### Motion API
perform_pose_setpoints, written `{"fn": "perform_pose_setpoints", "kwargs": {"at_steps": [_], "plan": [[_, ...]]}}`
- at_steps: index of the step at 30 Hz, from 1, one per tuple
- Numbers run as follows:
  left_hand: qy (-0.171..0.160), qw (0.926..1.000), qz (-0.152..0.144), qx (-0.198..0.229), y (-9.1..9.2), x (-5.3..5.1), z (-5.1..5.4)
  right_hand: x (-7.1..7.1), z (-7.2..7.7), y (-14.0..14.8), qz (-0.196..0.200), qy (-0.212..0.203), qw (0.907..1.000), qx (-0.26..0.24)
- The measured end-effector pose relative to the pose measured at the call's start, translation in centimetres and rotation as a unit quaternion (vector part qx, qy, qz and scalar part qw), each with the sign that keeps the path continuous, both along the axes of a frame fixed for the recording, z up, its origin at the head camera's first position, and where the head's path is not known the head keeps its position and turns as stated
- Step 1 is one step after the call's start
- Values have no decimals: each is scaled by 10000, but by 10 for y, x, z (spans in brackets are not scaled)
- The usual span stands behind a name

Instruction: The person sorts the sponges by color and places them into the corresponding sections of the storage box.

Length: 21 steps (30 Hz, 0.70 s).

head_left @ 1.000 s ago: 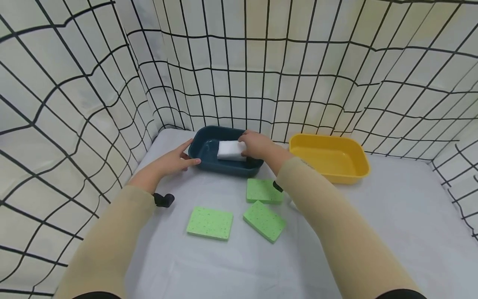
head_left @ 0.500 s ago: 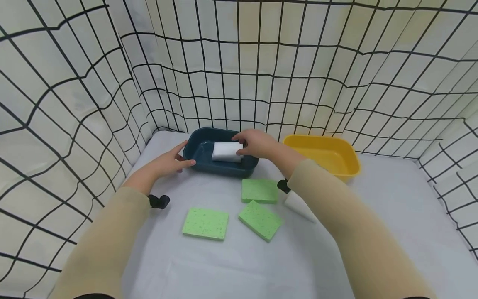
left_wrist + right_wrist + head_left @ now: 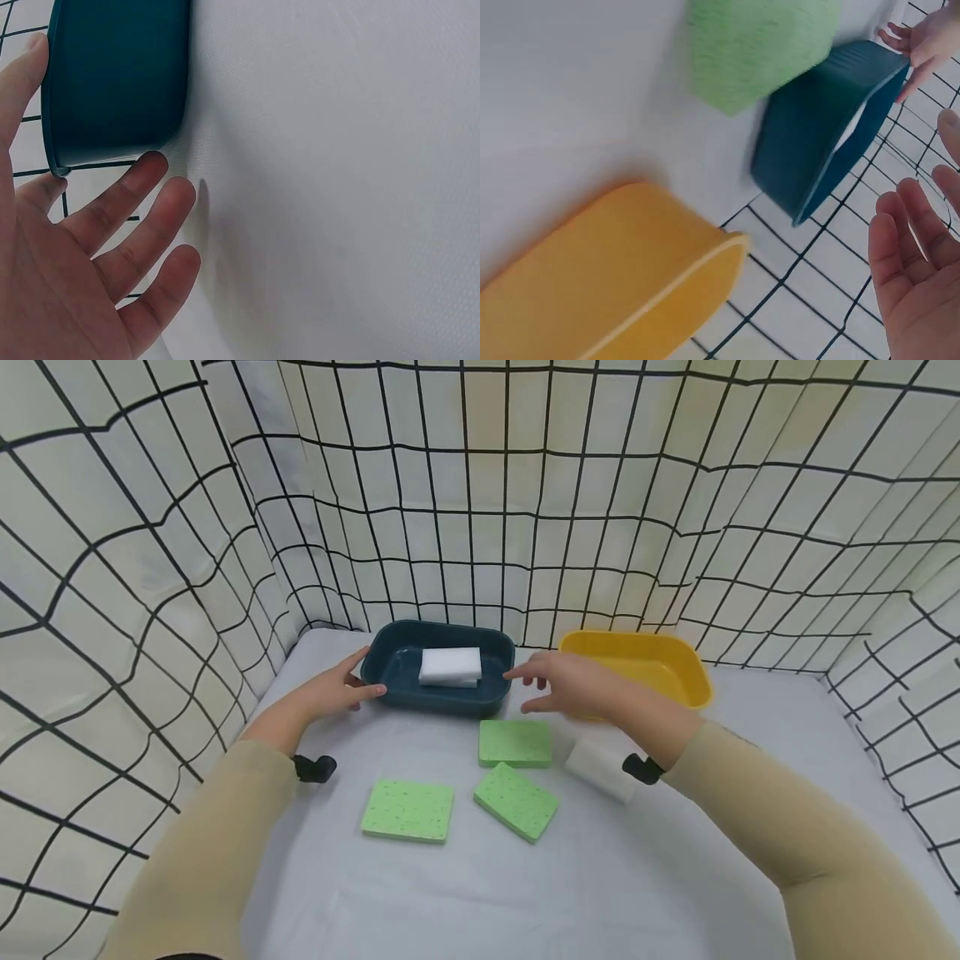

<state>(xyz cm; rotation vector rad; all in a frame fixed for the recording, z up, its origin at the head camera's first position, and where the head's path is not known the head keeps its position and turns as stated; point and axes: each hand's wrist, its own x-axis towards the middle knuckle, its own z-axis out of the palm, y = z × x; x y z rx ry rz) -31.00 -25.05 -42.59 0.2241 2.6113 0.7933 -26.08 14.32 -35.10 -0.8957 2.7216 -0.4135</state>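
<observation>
In the head view, two white blocks [image 3: 451, 662], seemingly stacked, lie inside the dark blue tray [image 3: 435, 700]. My left hand [image 3: 330, 688] rests against that tray's left end, thumb at the front wall and index finger by the rim. Its other fingers stretch out loosely below the rim in the left wrist view. Just off the tray's right end is my right hand [image 3: 572, 683], fingers spread and holding nothing. Closest to it on the table are a green sponge [image 3: 515, 743] and another white block [image 3: 596, 770], near the right wrist.
The yellow tray [image 3: 645, 658] stands behind the right forearm. Two more green sponges, one on the left [image 3: 407, 811] and one tilted [image 3: 516, 802], lie nearer on the white cloth [image 3: 480, 893]. Black wire grid [image 3: 487, 518] walls enclose the back and sides.
My right hand has let go of the white block in the blue tray and moved right, out of the tray. The left hand keeps its place at the tray's left end.
</observation>
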Motion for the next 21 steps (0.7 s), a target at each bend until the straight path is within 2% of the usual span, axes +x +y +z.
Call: {"fn": "perform_pose_setpoints", "kwargs": {"at_steps": [4,10,15,21], "plan": [[-11,10000,18,3,-2,2,0,20,-9,28,-32,-25,9999,166],[-24,10000,17,-1,-4,2,-3,45,-29,77,-371,-180,9980,477],[-4,10000,15,-4,-4,1,-3,58,-41,109,-696,-353,9963,361],[2,10000,2,17,-3,1,0,66,-52,126,-990,-359,9942,205]]}}
